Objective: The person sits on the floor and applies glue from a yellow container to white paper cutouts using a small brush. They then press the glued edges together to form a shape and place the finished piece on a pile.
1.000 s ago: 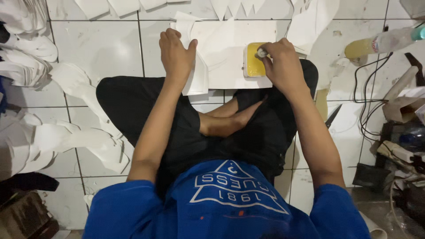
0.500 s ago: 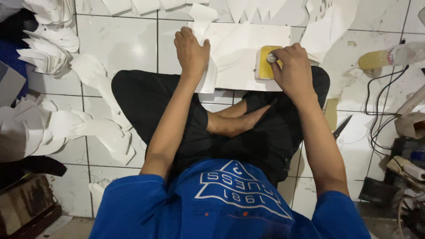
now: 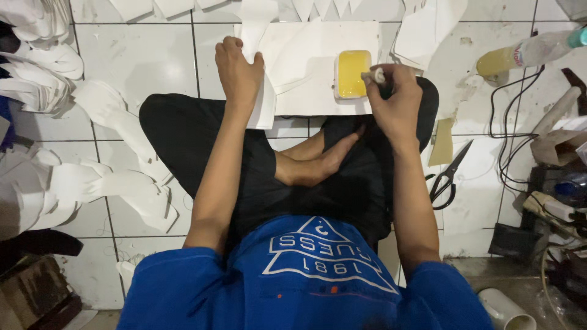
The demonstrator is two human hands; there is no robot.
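- Since half a second ago the right hand has lifted off the yellow tray and now sits just beside its near right corner, where before it pressed down over the tray's right end.
- Right-hand fingers are pinched shut on a small pale applicator; it is too small to tell whether this is a brush tip or a bit of sponge.
- That tray, a shallow rectangular dish of yellow liquid, rests on the white board, toward the board's right side.
- Left hand lies flat with fingers spread and released, pressing a white cut piece at the board's left edge; it grasps nothing.
- White board lies on the tiled floor, just beyond the person's crossed legs in black trousers.
- More white cut shapes fan out beyond and right of the board.
- Left of the board, well apart, stacks of white pieces are heaped on the floor.
- Right of the board, a plastic bottle with yellowish liquid lies on its side.
- Black scissors lie on the floor, right of the board and nearer the person, beside a tan scrap.
- Black cables trail on the floor farther right of the board.
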